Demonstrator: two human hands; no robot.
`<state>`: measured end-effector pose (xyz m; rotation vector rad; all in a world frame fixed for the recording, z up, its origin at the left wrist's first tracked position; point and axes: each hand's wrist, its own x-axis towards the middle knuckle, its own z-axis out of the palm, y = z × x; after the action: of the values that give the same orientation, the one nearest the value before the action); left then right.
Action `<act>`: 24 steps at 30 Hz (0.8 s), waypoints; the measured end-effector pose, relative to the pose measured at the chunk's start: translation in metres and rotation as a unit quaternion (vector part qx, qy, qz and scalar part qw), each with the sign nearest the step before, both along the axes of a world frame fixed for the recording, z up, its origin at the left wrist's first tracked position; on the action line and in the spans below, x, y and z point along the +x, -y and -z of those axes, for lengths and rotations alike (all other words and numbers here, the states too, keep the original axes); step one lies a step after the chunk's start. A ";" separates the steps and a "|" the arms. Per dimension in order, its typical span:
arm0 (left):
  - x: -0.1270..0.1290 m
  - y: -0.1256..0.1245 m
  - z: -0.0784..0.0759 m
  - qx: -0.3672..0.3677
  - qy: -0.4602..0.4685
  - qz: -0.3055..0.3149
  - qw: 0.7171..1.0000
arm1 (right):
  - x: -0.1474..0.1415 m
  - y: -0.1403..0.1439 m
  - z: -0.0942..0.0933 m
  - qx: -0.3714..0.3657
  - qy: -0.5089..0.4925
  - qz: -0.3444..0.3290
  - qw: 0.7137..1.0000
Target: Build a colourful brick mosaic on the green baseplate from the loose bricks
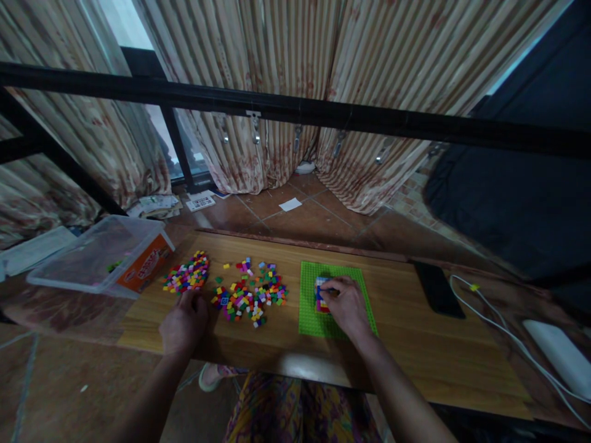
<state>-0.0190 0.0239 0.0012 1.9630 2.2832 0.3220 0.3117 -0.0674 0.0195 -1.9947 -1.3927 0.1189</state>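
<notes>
My right hand (345, 303) is over the green studded baseplate (309, 323), its thumb and forefinger closed on a toy brick at a small patch of blue, white, red and yellow bricks (319, 301). The hand covers the right side of that patch. On the left, my left hand (183, 321) rests at the near edge of a heap of small coloured bricks (189, 274). Its fingers are curled, and whatever is in them is hidden. Between the hands lies a second, looser spread of mixed bricks (252, 295).
A clear plastic box (99, 246) with an orange label stands beyond the wooden table's (277, 341) left end. Toward the right lie a black phone (438, 289), a white cable (501, 326) and a white power bank-like block (558, 354). A dark rail (277, 104) crosses ahead.
</notes>
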 end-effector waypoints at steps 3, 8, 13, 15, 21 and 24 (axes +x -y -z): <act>0.001 0.000 0.000 0.002 -0.005 0.001 1.000 | -0.001 0.000 0.000 0.000 0.002 0.003 1.000; 0.003 0.001 -0.004 -0.008 -0.003 -0.003 1.000 | -0.002 0.002 -0.002 -0.013 0.012 0.000 1.000; 0.004 0.001 -0.006 -0.014 -0.006 -0.007 1.000 | -0.001 0.002 0.002 0.006 -0.007 0.002 1.000; 0.003 0.001 -0.005 -0.016 -0.006 -0.008 1.000 | 0.000 0.001 0.004 0.015 -0.024 0.011 1.000; 0.002 0.000 -0.002 -0.013 -0.006 -0.007 1.000 | 0.001 -0.003 0.006 0.023 -0.065 0.045 0.997; 0.002 0.001 -0.002 -0.012 -0.006 -0.002 1.000 | 0.000 -0.005 0.004 0.021 -0.080 0.060 0.995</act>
<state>-0.0174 0.0234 0.0031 1.9550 2.2877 0.2833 0.3122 -0.0623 0.0153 -1.9834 -1.1620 0.1895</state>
